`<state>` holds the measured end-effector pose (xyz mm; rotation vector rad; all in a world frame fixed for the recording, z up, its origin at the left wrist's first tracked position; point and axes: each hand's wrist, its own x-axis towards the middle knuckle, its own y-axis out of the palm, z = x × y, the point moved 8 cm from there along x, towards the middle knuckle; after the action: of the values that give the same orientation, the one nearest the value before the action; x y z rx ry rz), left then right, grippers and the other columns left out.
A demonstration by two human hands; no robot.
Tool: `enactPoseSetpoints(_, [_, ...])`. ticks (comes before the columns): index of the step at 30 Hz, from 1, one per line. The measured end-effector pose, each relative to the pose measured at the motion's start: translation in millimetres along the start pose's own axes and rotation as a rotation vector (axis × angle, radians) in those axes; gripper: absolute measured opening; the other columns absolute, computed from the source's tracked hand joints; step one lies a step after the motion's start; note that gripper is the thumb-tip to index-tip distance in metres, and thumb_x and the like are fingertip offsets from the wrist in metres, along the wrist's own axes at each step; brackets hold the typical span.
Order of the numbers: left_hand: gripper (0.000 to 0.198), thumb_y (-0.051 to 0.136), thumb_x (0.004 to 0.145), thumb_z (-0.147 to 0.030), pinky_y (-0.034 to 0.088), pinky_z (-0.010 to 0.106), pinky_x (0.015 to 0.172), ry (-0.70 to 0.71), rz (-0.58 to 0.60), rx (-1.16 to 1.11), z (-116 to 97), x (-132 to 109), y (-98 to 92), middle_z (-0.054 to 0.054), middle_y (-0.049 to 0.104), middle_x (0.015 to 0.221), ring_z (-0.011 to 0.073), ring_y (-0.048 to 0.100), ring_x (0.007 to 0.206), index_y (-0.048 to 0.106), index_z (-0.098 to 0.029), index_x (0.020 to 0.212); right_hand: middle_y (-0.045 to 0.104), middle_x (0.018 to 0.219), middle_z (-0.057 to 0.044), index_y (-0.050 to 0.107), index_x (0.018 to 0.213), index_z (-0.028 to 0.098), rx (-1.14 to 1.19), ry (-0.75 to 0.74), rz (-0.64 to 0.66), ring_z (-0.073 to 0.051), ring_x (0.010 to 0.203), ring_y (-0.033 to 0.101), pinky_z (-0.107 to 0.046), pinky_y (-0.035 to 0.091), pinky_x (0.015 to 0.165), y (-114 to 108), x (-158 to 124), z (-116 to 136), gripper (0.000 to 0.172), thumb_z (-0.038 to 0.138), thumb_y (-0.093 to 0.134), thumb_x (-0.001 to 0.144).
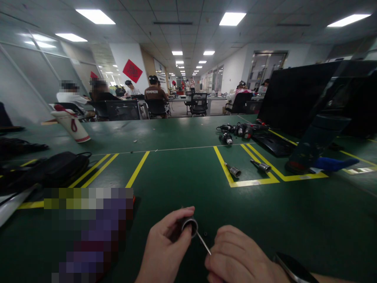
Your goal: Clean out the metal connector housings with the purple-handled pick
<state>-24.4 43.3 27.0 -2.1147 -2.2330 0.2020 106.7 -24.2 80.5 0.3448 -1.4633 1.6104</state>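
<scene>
Your left hand [163, 251] grips the cylinder [190, 225] low over the table [176, 177], your right hand [235, 257] pinches a pin [204, 243] at its rim: you seem mid-probe, and the next move likely needs steady aim.

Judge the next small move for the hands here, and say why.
Probably nudge the tip of the thin metal tool slightly up and left into the open end of the small metal cylinder. The left hand pinches the cylinder with its ringed opening facing the camera. The right hand holds the tool, whose tip sits at the rim's lower right edge, apparently not yet inside.
</scene>
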Motion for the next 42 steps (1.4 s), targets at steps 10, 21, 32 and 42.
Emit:
enactPoseSetpoints(10, [0.017, 0.067, 0.064, -0.02, 0.055, 0.027, 0.055, -0.074, 0.035, -0.017, 7.4, 1.7, 1.5, 0.007, 0.077, 0.086, 0.0232, 0.071, 0.072, 0.075, -0.019, 0.078, 0.066, 0.063, -0.004, 0.058, 0.084, 0.014, 0.067, 0.04, -0.047, -0.013, 0.057, 0.056, -0.027, 0.047, 0.058, -5.6, 2.8, -3.1, 0.018, 0.016, 0.043, 0.095])
enactPoseSetpoints(21, [0.034, 0.07, 0.066, -0.016, 0.053, 0.031, 0.084, -0.183, -0.002, -0.198, 15.6, 1.8, -2.4, 0.006, 0.076, 0.099, 0.0236, 0.067, 0.096, 0.072, -0.017, 0.099, 0.058, 0.056, 0.001, 0.06, 0.076, 0.015, 0.593, 0.925, 0.074, -0.012, 0.053, 0.056, -0.026, 0.047, 0.055, 17.8, -35.5, -97.8, 0.036, 0.044, 0.047, 0.091])
enactPoseSetpoints(32, [0.033, 0.07, 0.066, -0.014, 0.05, 0.033, 0.086, -0.186, 0.007, -0.225, 18.8, 2.4, -1.4, 0.006, 0.076, 0.102, 0.0236, 0.066, 0.099, 0.073, -0.019, 0.099, 0.056, 0.056, 0.001, 0.059, 0.074, 0.015, 0.413, 0.8, 0.19, -0.011, 0.05, 0.052, -0.023, 0.041, 0.049, 21.6, -29.1, -88.2, 0.034, 0.034, 0.041, 0.094])
enactPoseSetpoints(42, [0.033, 0.068, 0.064, -0.012, 0.048, 0.033, 0.09, -0.14, 0.01, -0.237, 14.5, 1.7, 0.7, 0.005, 0.076, 0.103, 0.0235, 0.067, 0.099, 0.074, -0.02, 0.096, 0.063, 0.065, -0.003, 0.063, 0.071, 0.016, 0.118, 0.223, 0.461, -0.016, 0.061, 0.054, -0.032, 0.041, 0.064, 25.5, -1.5, -35.0, 0.014, 0.019, 0.057, 0.083])
